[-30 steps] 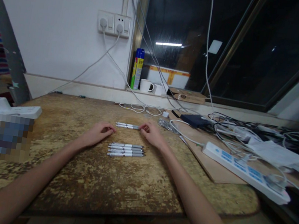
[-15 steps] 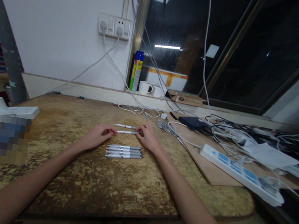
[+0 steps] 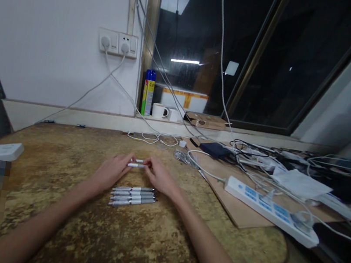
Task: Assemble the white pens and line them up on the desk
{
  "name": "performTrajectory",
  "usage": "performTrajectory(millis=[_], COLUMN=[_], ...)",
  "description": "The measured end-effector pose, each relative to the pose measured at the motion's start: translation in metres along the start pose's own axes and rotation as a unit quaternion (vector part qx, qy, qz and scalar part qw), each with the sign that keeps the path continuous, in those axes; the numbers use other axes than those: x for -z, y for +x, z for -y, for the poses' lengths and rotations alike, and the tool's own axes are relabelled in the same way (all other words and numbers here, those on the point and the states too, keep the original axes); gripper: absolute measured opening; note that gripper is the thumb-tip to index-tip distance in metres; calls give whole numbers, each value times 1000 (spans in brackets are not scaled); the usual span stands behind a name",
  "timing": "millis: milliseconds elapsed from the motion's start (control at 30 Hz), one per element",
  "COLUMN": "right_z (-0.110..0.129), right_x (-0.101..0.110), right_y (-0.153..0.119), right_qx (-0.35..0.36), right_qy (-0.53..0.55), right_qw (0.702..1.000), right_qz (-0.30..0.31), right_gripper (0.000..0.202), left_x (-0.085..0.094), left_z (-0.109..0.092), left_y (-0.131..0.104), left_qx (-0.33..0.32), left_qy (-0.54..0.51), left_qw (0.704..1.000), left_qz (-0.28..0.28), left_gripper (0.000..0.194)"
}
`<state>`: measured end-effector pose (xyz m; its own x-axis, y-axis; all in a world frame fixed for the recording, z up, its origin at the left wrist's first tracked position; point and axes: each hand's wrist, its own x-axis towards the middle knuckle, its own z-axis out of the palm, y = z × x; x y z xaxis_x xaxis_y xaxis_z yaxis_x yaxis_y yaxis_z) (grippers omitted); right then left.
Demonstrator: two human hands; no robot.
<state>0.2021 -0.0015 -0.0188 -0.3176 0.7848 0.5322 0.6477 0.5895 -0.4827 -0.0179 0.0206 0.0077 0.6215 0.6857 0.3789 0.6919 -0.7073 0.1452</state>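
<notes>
On the worn table (image 3: 133, 235), several pens (image 3: 132, 197) already lie side by side in a neat group; two are apart, beyond it. The right hand (image 3: 159, 175) seems to pinch the nearer pen (image 3: 135, 165) narrowly; the left hand (image 3: 113, 168) is at its other end, but its grip I cannot tell. The farther pen (image 3: 139, 161) lies just behind.

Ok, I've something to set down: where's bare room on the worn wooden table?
The table is bare between the row of grey-white pens and its near edge, and between the left hand and the leftmost white power strip. Crowded: right, with the long white-blue power strip, white paper and tangled cables.
</notes>
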Motion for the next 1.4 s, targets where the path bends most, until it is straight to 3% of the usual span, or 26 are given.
performTrajectory(millis=[167, 400, 733, 933, 1167, 1400], right_z=[11, 10, 14, 5, 0, -8], right_x=[-3, 0, -5, -17, -28, -38], right_y=[-6, -6, -5, -6, -8, -7], right_qx=[33, 3, -15, -9, -19, 5], right_qy=[-62, -120, -106, -86, -80, -43], right_qw=[996, 990, 992, 995, 996, 999], right_qz=[56, 73, 60, 42, 29, -11], right_gripper=[21, 24, 37, 35, 40, 44], left_x=[-4, -3, -3, -3, 10, 15], left_z=[-6, -18, -21, -23, -36, -37], left_y=[-7, -11, -14, -15, -16, -18], left_qx=[-17, -39, 17, 38, 65, 77], left_qy=[42, 91, 33, 36, 40, 67], left_qw=[999, 995, 999, 999, 996, 994], left_qz=[0, -23, -1, 15, 47, 42], left_gripper=[27, 29, 34, 36, 36, 36])
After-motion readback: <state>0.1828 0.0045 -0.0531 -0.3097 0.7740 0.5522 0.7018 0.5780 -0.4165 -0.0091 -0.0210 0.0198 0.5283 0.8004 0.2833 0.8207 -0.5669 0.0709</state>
